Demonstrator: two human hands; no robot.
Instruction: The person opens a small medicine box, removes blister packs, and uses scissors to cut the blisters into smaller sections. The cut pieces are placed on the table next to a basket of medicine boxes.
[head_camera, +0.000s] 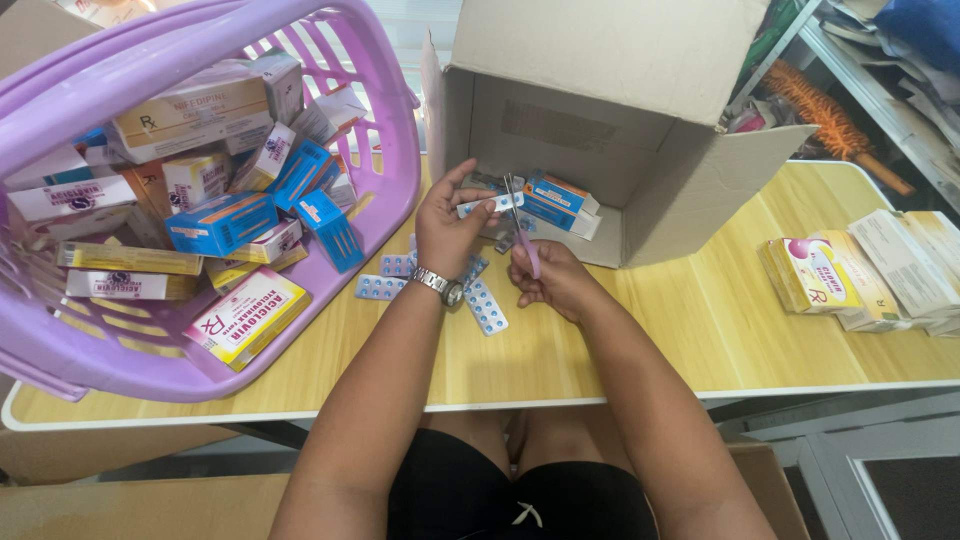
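Two hands meet over the middle of the wooden worktop (700, 320), just in front of an open cardboard box (600, 130) lying on its side. The left hand (447, 228), with a metal wristwatch (440, 285) on it, pinches one end of a small blister strip of tablets (490, 204) between thumb and fingertips and holds it up level. The right hand (555, 280) is closed around the pink handles of a pair of scissors (520, 228), whose blades point up and close on the strip; whether they have already bitten into the foil is hard to tell from this angle.

The step in hand looks like cutting the strip into smaller pieces. Several blue blister sheets (485, 305) lie flat on the worktop just beneath the hands, some partly hidden by the left wrist. Judging by this, the next move calls for a steady hold by the left fingers while the blades shut cleanly between rows of tablets, not through a pocket.

A purple plastic basket (380, 200) stands tilted to the left, heaped with medicine cartons in blue, yellow and white. Inside the cardboard box lies a blue and white carton (560, 200). More flat cartons (850, 270) are stacked at the right end of the worktop, well apart from the hands.
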